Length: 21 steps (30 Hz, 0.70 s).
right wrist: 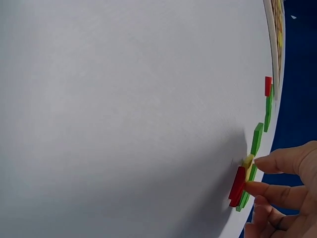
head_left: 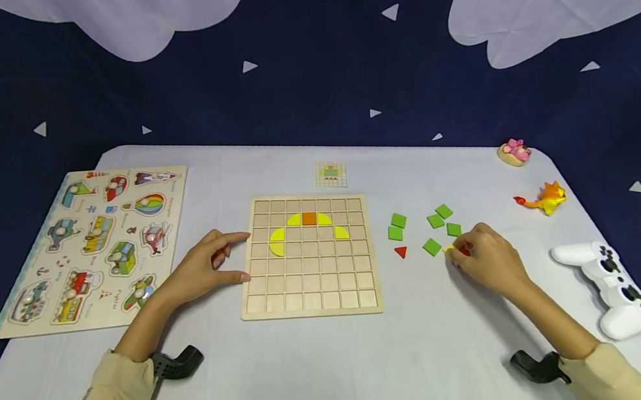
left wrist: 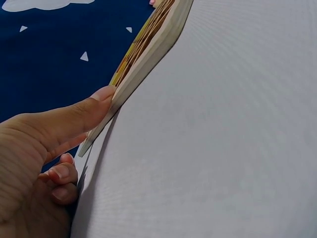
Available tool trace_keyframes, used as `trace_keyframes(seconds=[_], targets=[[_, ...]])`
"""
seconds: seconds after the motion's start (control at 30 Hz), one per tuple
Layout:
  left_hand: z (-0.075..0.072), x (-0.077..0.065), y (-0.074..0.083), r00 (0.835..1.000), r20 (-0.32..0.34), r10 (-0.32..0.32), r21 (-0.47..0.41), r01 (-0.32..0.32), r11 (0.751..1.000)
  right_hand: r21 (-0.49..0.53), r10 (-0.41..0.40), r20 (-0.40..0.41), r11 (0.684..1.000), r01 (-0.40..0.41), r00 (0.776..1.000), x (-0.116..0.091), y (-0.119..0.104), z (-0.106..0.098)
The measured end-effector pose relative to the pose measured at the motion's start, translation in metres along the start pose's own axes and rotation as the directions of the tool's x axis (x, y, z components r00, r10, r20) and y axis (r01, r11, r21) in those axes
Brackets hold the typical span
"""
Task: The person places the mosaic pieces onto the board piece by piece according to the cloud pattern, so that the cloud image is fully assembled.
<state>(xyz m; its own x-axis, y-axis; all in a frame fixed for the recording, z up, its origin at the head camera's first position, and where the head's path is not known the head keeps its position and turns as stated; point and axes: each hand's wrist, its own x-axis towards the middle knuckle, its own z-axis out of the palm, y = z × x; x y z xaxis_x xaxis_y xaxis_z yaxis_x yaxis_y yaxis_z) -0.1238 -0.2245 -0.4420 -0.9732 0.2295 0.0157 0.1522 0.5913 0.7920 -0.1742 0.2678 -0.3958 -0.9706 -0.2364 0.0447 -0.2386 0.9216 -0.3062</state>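
My left hand is at the left edge of a wooden grid board, index finger and thumb spread apart and touching it. In the left wrist view the thumb lies along the board's rim. Yellow quarter-round tiles and an orange square tile sit in the grid. To the right of the board, my right hand pinches a yellow tile between thumb and finger. Red tiles lie right beside those fingertips, partly hidden by the hand in the head view.
Several green square tiles and a red triangle tile lie between board and right hand. A small pattern card is behind the board. A picture puzzle lies left; a white game controller, orange figurine and pink figurine stand right.
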Motion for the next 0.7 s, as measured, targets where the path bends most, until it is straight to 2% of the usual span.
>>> trace_keyframes(seconds=[0.13,0.5,0.7], targets=[[-0.0006,-0.0003,0.0009,1.000,-0.001,0.004,0.008,-0.004,1.000,0.005,0.001,0.023,1.000,-0.001,1.000,-0.0022,0.0011,-0.0013],[-0.0004,0.0000,0.0026,1.000,0.015,-0.024,0.002,0.024,1.000,-0.014,-0.022,-0.013,1.000,0.022,1.000,-0.0065,-0.0033,0.0014],[0.0000,0.0000,0.0025,1.000,0.012,-0.024,0.001,0.024,1.000,0.020,-0.055,0.023,0.998,0.055,0.998,-0.0065,-0.0046,0.0016]])
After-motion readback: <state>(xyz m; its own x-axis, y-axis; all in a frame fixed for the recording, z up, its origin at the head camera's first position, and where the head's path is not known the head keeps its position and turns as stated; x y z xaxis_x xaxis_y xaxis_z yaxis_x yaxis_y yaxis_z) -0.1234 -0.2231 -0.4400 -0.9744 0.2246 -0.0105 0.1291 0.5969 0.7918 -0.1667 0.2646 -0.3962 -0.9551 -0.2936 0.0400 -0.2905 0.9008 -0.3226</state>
